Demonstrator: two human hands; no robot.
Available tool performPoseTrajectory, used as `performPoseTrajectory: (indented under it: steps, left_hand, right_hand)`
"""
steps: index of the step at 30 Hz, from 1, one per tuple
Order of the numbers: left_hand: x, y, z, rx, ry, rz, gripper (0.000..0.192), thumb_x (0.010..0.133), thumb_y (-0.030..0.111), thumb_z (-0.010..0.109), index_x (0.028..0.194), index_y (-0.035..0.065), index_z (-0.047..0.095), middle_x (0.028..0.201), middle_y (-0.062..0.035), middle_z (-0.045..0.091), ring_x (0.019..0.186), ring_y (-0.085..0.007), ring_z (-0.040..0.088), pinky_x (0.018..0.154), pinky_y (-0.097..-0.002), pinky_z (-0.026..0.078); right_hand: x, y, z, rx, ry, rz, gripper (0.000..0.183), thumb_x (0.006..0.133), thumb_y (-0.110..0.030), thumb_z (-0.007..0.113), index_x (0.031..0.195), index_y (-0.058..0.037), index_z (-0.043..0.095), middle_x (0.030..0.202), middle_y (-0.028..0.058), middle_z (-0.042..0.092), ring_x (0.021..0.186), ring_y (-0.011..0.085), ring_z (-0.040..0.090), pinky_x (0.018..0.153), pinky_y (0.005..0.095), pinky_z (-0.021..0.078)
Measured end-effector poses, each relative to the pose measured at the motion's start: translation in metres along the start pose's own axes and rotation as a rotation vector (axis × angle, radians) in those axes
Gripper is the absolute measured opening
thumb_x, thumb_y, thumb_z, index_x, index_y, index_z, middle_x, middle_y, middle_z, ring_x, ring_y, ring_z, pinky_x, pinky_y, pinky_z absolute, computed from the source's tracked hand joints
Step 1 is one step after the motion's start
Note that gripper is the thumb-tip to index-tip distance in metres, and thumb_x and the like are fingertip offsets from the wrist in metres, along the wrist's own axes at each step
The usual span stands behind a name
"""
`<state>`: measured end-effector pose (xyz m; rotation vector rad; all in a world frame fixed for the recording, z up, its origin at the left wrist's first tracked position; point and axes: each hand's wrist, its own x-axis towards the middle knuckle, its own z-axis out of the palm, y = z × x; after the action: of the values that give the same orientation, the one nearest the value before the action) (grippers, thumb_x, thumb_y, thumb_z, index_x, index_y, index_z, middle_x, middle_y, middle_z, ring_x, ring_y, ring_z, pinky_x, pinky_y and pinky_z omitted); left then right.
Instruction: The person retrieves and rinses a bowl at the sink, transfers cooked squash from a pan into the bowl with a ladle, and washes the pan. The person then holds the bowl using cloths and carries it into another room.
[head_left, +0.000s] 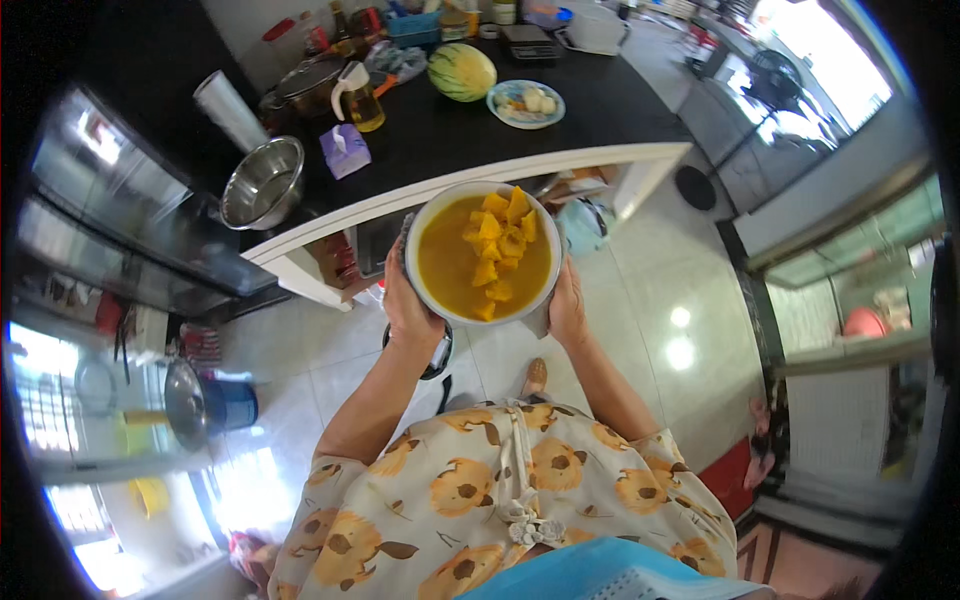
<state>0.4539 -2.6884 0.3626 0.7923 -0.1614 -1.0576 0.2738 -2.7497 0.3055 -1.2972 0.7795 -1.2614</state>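
Observation:
A white bowl of orange-brown soup is held up in front of me, short of the dark counter. Chunks of what looks like pumpkin rise above the liquid, mostly in the middle and upper right. My left hand grips the bowl's left side, and my right hand grips the right side. Grey cloth shows between my hands and the bowl; much of it is hidden beneath. The bowl looks close to level.
On the dark counter stand a steel bowl, a purple tissue pack, an oil jug, a striped melon and a plate of food. The counter's white edge runs behind the bowl. A standing fan is at the right.

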Motion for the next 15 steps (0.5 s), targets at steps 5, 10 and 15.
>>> performPoseTrajectory:
  steps: [5, 10, 15]
  left_hand:
    - [0.072, -0.010, 0.015, -0.095, 0.112, 0.035, 0.036, 0.097, 0.032, 0.039, 0.127, 0.0131, 0.047, 0.124, -0.0031, 0.052, 0.114, -0.0192, 0.052, 0.095, -0.0334, 0.044]
    - [0.155, -0.017, 0.034, -0.061, 0.255, 0.079, 0.036, 0.097, 0.032, 0.039, 0.128, 0.0138, 0.047, 0.125, -0.0016, 0.052, 0.115, -0.0172, 0.051, 0.097, -0.0327, 0.044]
    - [0.241, -0.021, 0.006, -0.060, 0.216, 0.135, 0.036, 0.097, 0.030, 0.040, 0.128, 0.0128, 0.047, 0.126, -0.0017, 0.051, 0.116, -0.0170, 0.051, 0.097, -0.0325, 0.044]
  right_hand:
    - [0.095, 0.024, -0.004, 0.083, -0.218, 0.135, 0.043, 0.100, -0.026, 0.030, 0.129, 0.0026, 0.044, 0.124, 0.0111, 0.050, 0.113, 0.0173, 0.046, 0.097, 0.0275, 0.0349]
    - [0.190, 0.079, -0.002, 0.065, -0.350, 0.200, 0.044, 0.100, -0.029, 0.031, 0.132, 0.0002, 0.041, 0.125, 0.0097, 0.050, 0.112, 0.0156, 0.046, 0.096, 0.0259, 0.0360]
    - [0.254, 0.141, 0.020, 0.121, -0.374, 0.317, 0.044, 0.100, -0.029, 0.034, 0.132, -0.0002, 0.041, 0.124, 0.0075, 0.051, 0.113, 0.0136, 0.047, 0.095, 0.0242, 0.0369]
